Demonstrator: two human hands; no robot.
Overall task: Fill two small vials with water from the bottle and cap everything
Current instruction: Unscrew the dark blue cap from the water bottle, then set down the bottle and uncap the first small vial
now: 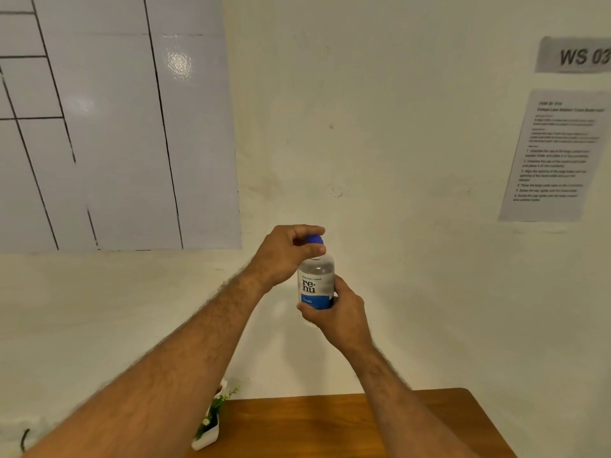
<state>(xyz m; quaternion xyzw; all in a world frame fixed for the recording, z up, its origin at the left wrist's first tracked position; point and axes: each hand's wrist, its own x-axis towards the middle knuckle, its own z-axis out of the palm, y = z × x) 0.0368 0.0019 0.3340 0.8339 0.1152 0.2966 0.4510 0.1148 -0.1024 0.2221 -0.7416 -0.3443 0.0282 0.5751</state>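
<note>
I am looking at what seems a plain workstation in an office or data-collection room. On the cream wall (396,127) hangs a grey sign (575,56) reading "WS 03", and below it a printed instruction sheet (552,153) with numbered steps, too blurred to read. A glossy whiteboard (109,120) ruled with black lines is fixed at left. A wooden table (297,424) stands against the wall, with a small potted plant (210,421) at its corner.

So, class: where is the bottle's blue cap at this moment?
In the head view, the blue cap sits atop the bottle, just right of centre, raised before the wall. The left hand pinches it, while the right hand grips the bottle below.
</note>
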